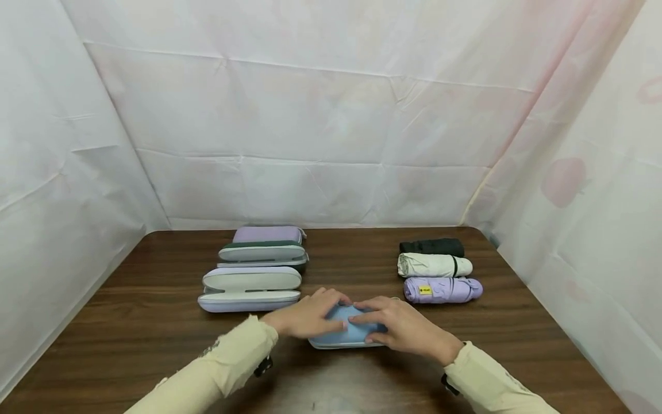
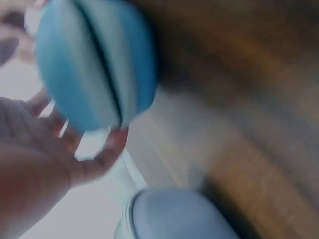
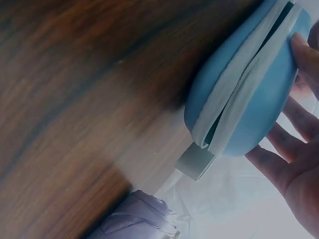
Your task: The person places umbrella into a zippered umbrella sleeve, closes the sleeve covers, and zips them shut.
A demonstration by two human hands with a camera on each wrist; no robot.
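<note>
In front of me on the table lies a light blue hard zip case (image 1: 347, 324), its lid down on its base. A narrow dark gap runs between the pale zip edges along the case (image 3: 249, 74). At its left end my left hand (image 1: 312, 315) holds it, thumb over the lid and a fingertip right at the seam. My right hand (image 1: 405, 326) holds the right end, thumb on the near side and fingers spread over the lid toward the far side. A grey fabric tab (image 3: 197, 162) sticks out from the right end.
Left of the blue case are an open pale lavender case (image 1: 250, 303), an open dark green case (image 1: 262, 244) and a purple case (image 1: 266, 234) behind. On the right lie rolled umbrellas: lavender (image 1: 450, 291), cream (image 1: 429, 265) and black (image 1: 431, 247). White fabric (image 1: 320, 126) surrounds the wooden table (image 1: 129, 322).
</note>
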